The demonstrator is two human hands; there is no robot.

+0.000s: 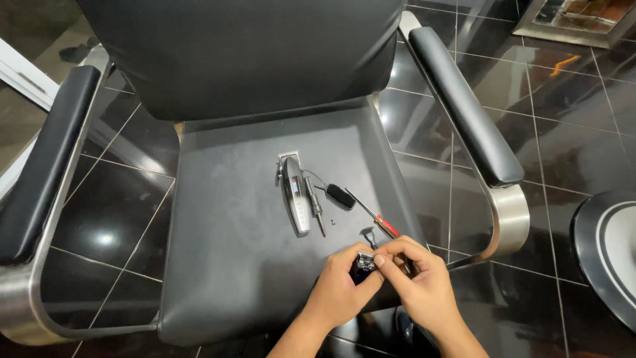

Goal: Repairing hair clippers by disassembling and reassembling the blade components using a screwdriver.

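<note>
Both hands' grip — left hand (pixel 341 288), right hand (pixel 417 282) — pinches a small metal blade piece (pixel 366 261) between the fingertips.

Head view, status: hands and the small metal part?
Left hand and right hand both pinch small silver blade piece. Silver hair clipper, red-handled screwdriver lie apart on seat. Nothing obstructing.

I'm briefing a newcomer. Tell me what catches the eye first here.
Both hands, left hand and right hand, meet at the seat's front edge, pinching a small metal blade part. Behind them on the black chair lie a silver hair clipper and a red-handled screwdriver.
</note>
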